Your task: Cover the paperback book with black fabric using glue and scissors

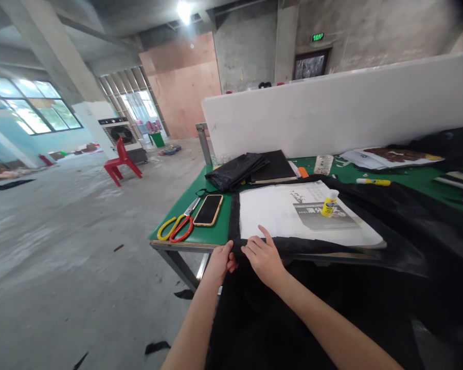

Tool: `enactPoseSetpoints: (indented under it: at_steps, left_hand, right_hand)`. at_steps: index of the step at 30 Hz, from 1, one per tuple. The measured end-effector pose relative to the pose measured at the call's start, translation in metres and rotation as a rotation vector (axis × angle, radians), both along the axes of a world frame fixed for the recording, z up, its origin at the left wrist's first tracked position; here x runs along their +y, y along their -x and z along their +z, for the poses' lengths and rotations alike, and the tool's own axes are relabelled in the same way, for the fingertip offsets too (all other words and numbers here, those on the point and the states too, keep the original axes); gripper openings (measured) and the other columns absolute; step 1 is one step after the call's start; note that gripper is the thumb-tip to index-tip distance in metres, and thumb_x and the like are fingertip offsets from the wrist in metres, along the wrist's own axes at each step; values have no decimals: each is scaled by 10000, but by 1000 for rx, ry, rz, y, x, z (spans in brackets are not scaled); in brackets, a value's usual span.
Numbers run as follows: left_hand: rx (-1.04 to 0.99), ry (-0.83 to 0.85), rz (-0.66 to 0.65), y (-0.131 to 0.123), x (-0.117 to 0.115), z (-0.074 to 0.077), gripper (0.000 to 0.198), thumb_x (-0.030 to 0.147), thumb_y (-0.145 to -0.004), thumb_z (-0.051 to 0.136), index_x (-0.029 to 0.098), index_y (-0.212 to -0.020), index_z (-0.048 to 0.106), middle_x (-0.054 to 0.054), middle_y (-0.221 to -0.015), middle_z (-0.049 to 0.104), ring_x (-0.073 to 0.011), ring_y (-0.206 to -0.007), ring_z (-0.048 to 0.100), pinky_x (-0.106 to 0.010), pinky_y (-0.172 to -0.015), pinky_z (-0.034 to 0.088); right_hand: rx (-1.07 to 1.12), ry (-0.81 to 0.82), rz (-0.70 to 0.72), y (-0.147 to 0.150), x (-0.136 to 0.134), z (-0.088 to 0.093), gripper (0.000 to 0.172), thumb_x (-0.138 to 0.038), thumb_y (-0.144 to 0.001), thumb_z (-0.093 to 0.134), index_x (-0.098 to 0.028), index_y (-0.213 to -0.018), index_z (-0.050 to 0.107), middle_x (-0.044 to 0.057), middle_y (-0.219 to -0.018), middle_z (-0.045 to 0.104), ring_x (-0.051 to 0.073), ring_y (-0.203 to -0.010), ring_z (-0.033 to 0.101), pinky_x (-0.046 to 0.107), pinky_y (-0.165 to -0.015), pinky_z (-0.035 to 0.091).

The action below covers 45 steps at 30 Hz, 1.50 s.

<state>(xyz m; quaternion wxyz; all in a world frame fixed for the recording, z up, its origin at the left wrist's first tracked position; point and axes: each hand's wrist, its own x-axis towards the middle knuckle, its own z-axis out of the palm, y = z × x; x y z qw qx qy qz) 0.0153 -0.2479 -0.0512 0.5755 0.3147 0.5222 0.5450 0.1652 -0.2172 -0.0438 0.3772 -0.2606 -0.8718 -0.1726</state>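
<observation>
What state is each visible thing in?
Left hand: pinching black material
Right hand: fingers at the material's edge, index raised
Black material: folded along the white panel's left and near edges
White panel: lying flat
Yellow glue stick: upright, white end up
Second yellow stick: on its side
Scissors: lying flat
Phone: face up, screen dark
Red chair: upright
Exit sign: lit
Ceiling light: on

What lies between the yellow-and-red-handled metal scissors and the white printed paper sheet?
In the head view, a dark phone in a beige case, then green tabletop, then the black fabric strip bordering the sheet.
</observation>
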Motion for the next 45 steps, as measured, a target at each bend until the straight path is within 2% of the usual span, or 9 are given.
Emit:
enactPoseSetpoints:
  at_steps: [4,10,21,26,29,35,39,42,45]
  left_hand:
    - [-2,-6,-3,0,-1,1,477,519,-722,605,204,-448,374,96,-292,270,-56,-279,276,-229,-395,282]
    - [-7,-24,-6,2,1,-4,475,518,-710,612,197,-444,385,90,-298,289,-56,-276,280,-220,-370,264]
    - [-49,59,74,-3,0,2,388,444,-719,585,195,-467,425,68,-347,385,-79,-289,347,-236,-362,322]
    - [-154,158,21,0,0,2,406,517,-697,596,185,-513,450,73,-367,389,-65,-323,342,-220,-413,343]
    - [-205,213,-47,3,-3,5,506,603,-720,533,184,-457,426,57,-340,349,-80,-345,372,-233,-454,371]
    - [-206,219,-3,8,-15,3,564,673,-738,461,172,-481,475,43,-343,369,-87,-348,383,-227,-448,355]
    - [-152,233,59,12,-21,-9,572,685,-724,463,170,-476,481,32,-333,390,-90,-316,385,-231,-408,346]
    - [-110,191,103,9,-28,-15,535,676,-689,530,165,-531,511,28,-381,451,-96,-337,432,-238,-413,382]
    - [-80,108,151,0,-37,-13,448,595,-648,653,157,-655,560,39,-491,518,-82,-410,499,-224,-477,441]
  right_hand:
    - [19,31,-5,-1,0,1,197,-84,-863,468,-173,-770,617,-2,-694,565,129,-790,519,502,-1108,194]
    - [55,25,-5,0,-9,6,215,-138,-879,487,-180,-1054,603,37,-962,628,174,-1005,509,528,-1108,165]
    - [60,77,57,4,-10,-1,180,-113,-893,449,-183,-895,615,-1,-745,601,127,-829,548,510,-1105,190]
    - [177,230,120,-8,-18,11,302,-291,-847,574,-157,-1108,507,44,-920,635,174,-893,565,534,-1100,190]
    - [300,309,132,-24,-27,25,281,-258,-849,556,-177,-1107,481,45,-988,624,164,-913,572,504,-1083,243]
    - [822,274,-153,-77,-29,56,304,-230,-846,525,-188,-1142,473,78,-1041,584,184,-913,571,446,-945,398]
    - [978,239,-373,-128,-2,61,502,-355,-806,573,-171,-1243,408,123,-1200,500,228,-1019,540,436,-942,394]
    - [882,423,-555,-169,33,51,820,-476,-716,644,-141,-1369,278,175,-1353,373,290,-1178,448,417,-988,358]
    - [675,775,-730,-199,68,40,1068,-593,-671,634,-62,-1431,103,248,-1393,307,335,-1253,370,389,-979,362]
